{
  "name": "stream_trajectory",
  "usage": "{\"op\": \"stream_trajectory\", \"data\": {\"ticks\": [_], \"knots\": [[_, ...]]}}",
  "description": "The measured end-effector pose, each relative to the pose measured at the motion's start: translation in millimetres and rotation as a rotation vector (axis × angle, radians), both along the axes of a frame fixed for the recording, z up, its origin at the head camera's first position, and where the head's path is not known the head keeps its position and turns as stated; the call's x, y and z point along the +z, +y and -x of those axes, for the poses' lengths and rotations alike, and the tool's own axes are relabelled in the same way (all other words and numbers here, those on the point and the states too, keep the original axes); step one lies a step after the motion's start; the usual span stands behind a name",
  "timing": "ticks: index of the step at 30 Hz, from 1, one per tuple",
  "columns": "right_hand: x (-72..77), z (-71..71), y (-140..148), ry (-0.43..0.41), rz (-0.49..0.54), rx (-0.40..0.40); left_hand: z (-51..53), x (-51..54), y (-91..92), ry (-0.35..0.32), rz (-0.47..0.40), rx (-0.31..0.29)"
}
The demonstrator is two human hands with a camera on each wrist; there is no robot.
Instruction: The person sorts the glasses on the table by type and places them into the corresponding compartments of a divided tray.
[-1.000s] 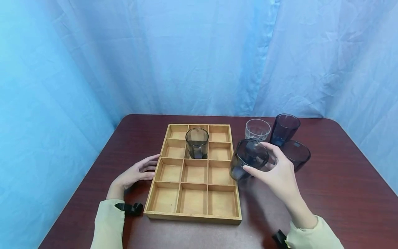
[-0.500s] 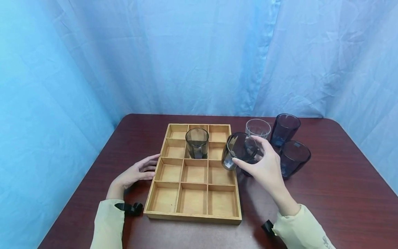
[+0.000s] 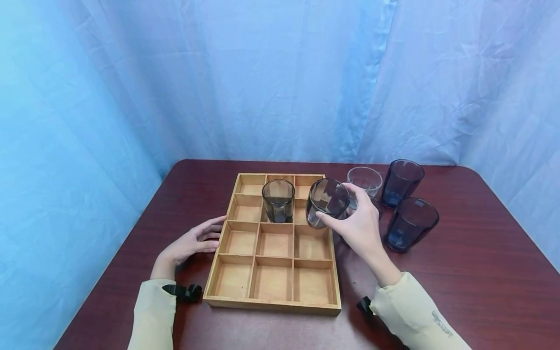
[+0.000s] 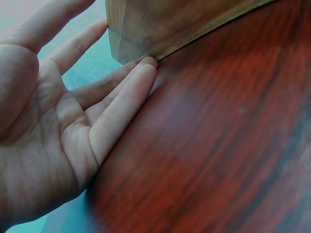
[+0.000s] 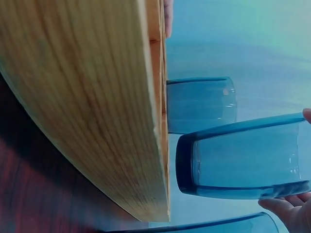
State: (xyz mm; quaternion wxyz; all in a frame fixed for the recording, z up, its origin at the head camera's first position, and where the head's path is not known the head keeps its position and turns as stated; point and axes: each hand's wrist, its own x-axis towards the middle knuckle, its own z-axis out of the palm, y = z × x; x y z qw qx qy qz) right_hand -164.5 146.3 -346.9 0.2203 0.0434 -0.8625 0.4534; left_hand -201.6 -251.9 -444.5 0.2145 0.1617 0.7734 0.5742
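My right hand pinches a dark glass near its rim, thumb and fingers on either side. The glass hangs slightly tilted over the right column of a wooden compartment tray; in the right wrist view the held glass is above the tray's edge. Another dark glass stands in the middle column, second row from the back. With fingers extended, my left hand touches the tray's left side; in the left wrist view the hand has its fingertips against the wood.
Right of the tray stand a clear glass, a dark glass at the back and another dark glass nearer. Part of a further dark glass shows behind my right hand. Blue curtains hang behind the dark red table.
My right hand has carried the dark glass left and toward the back, from the tray's right edge to above its right column. The left hand has stayed against the tray.
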Motion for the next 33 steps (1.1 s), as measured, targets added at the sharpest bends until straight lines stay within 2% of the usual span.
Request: {"op": "stream_trajectory", "data": {"ticks": [7,15,25,33], "knots": [[-5.7,11.2,-6,0.004,-0.014,-0.026,0.6,0.4,0.4,0.000,-0.003,-0.010],[-9.6,20.5,-13,0.082,-0.031,-0.019,0.2,0.8,-0.4,0.007,-0.015,-0.016],[-11.7,23.1,-19,0.103,-0.060,0.009,-0.3,2.2,1.0,-0.001,-0.003,-0.004],[-14.1,22.5,-22,0.074,-0.081,0.015,0.1,0.9,1.2,-0.011,-0.015,-0.012]]}}
